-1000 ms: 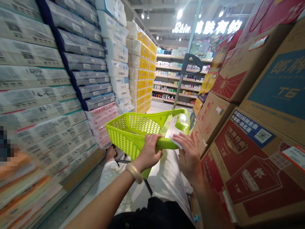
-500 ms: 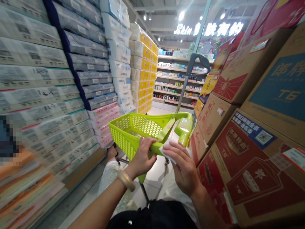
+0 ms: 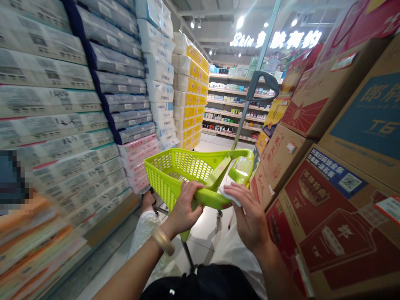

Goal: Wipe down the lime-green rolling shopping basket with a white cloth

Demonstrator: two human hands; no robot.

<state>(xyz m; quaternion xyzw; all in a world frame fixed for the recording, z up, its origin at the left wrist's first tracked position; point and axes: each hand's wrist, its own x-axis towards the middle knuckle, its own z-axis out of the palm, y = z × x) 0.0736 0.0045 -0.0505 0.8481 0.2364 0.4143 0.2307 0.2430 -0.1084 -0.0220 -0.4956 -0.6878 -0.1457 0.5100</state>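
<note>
Between two tall walls of goods, a green basket (image 3: pixel 187 171) on wheels stands in the shop aisle, right in the middle of the view. The left hand (image 3: pixel 184 206) is curled tight around the near rim of the basket, fingers over the top and thumb on the outside. A pale bangle (image 3: pixel 162 241) sits on that wrist. Just beside it, toward 3 o'clock, the right hand (image 3: pixel 250 212) lies on the same rim. Its fingers are almost straight and close together, pressing a white cloth (image 3: pixel 229 195) down on the green plastic. The thumb is hidden, so it is not clear if the hand pinches the cloth or only pushes on it.

From the far corner of the basket a long grey pull handle (image 3: pixel 264 81) leans up toward 1 o'clock. At 9 o'clock, packs of tissue paper (image 3: pixel 62 125) are piled high, and yellow packs (image 3: pixel 190 91) stand farther back at 11 o'clock. At 3 o'clock, brown and red cardboard boxes (image 3: pixel 328 187) are stacked close to the right hand. Far off at 12 o'clock are shelves with small bottles (image 3: pixel 231 108) and a glowing white sign (image 3: pixel 275 38) above them.
</note>
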